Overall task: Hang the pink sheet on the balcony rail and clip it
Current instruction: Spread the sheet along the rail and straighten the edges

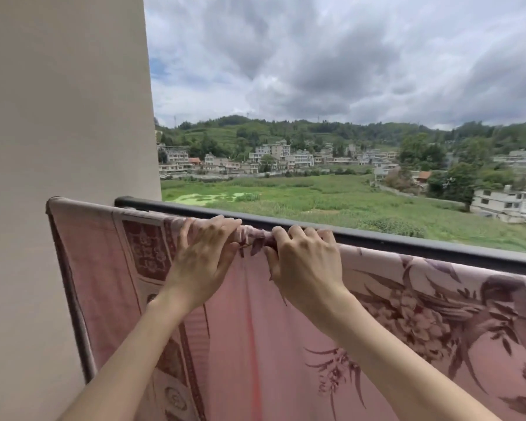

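The pink sheet (249, 323), patterned with dark red flowers and borders, hangs along a line just inside the dark balcony rail (407, 240) and drapes down toward me. My left hand (201, 256) lies over the sheet's top edge, fingers curled over the bunched cloth. My right hand (304, 256) grips the bunched fabric right beside it, fingers curled over the top and thumb underneath. A small dark piece shows between the two hands; I cannot tell if it is a clip.
A beige wall (64, 117) fills the left side, and the sheet's left end reaches it. Beyond the rail lie green fields, houses and a cloudy sky. The rail runs on to the right edge of view.
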A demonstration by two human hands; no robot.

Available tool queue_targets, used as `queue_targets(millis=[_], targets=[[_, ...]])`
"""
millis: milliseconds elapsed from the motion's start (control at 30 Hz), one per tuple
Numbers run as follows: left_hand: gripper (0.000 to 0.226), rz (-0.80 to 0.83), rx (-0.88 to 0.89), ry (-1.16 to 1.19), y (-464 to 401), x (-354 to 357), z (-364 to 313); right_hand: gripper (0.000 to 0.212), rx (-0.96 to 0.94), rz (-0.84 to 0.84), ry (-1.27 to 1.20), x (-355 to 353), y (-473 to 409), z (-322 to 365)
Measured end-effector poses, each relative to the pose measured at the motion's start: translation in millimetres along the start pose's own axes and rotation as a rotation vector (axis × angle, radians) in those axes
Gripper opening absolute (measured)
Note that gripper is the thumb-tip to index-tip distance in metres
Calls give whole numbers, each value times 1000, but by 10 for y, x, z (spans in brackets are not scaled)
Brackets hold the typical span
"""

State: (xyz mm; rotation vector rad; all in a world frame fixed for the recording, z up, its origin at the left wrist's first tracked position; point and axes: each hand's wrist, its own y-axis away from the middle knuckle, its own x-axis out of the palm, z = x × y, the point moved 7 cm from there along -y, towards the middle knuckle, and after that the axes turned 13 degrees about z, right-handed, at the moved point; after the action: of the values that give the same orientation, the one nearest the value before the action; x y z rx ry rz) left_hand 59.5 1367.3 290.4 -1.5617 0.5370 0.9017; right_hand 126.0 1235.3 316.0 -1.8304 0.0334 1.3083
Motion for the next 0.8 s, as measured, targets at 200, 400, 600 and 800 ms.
queue_targets(millis=[200,400,600,800], targets=[[60,41,-87,46,143,-2,885,35,-110,-1,-35,223,-358,671],[66,85,-86,-22,163,-45,1656,29,-146,87,-52,371,-672,1300],[64,89,-56,-17,138,-50,2308,24,38,3,54,685,-1035,2003],[59,64,8,47,132,-54,2743,36,79,-102,90,844,-1161,2361]])
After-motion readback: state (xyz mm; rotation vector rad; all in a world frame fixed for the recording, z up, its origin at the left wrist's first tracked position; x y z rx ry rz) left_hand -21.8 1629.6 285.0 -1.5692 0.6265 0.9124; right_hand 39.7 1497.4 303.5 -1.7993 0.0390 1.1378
